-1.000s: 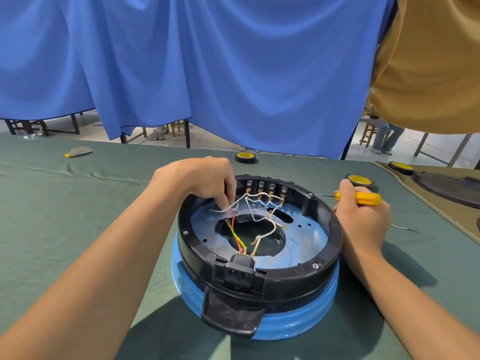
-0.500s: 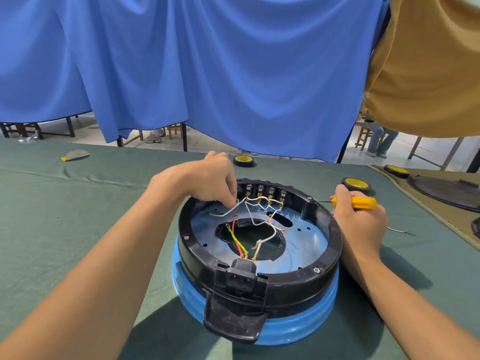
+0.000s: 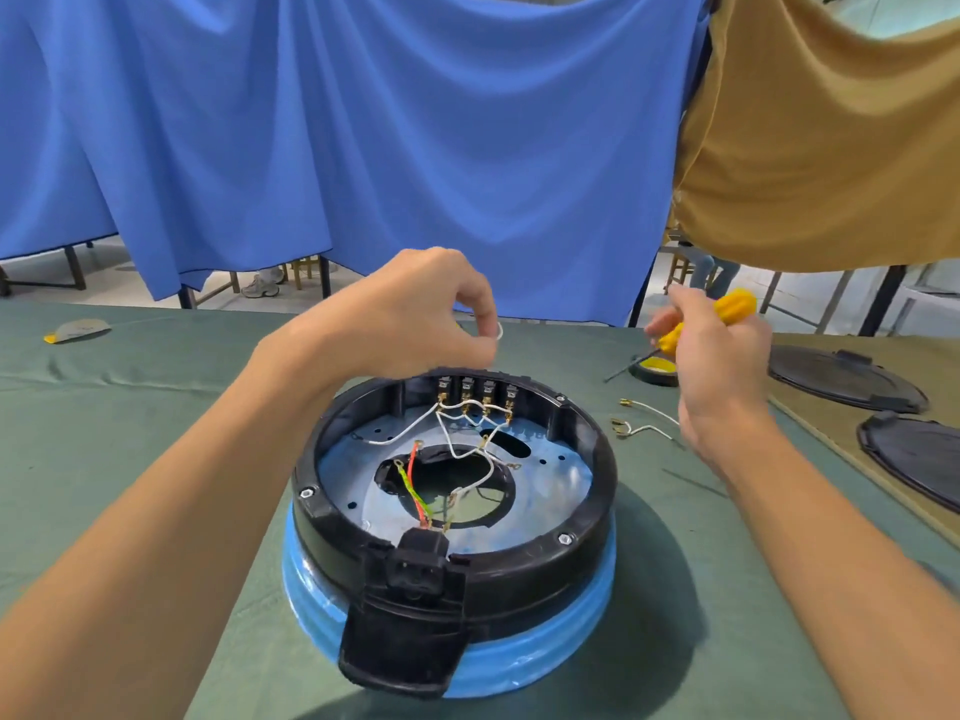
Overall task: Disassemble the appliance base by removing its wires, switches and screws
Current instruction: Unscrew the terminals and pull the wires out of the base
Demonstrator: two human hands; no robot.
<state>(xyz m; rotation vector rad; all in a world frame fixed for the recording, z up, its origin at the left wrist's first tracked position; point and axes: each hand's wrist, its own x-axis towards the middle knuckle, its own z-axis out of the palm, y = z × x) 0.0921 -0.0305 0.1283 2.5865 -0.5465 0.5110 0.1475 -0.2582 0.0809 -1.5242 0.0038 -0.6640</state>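
- Appliance base (image 3: pixel 597 491), black ring on blue body, sits mid-table on the green cloth (image 3: pixel 130 433), open side up.
- Left hand (image 3: pixel 415 314) is raised above the far rim, pinching a white wire loop (image 3: pixel 500 331).
- Right hand (image 3: pixel 722 356), off the right rim, grips a yellow screwdriver (image 3: pixel 727 309).
- Loose wires (image 3: pixel 644 420) lie right of the base; two black lids (image 3: pixel 847 376) lie near the table's right edge.
- Switches (image 3: pixel 475 392) line the far inner wall, wired.

Appliance base (image 3: pixel 519 553): glossy black plastic ring over a smooth blue plastic shell — inner plate (image 3: pixel 550 491) shiny metal. Tabletop (image 3: pixel 130 433): matt green cloth. Screwdriver (image 3: pixel 727 309) — ribbed yellow plastic.
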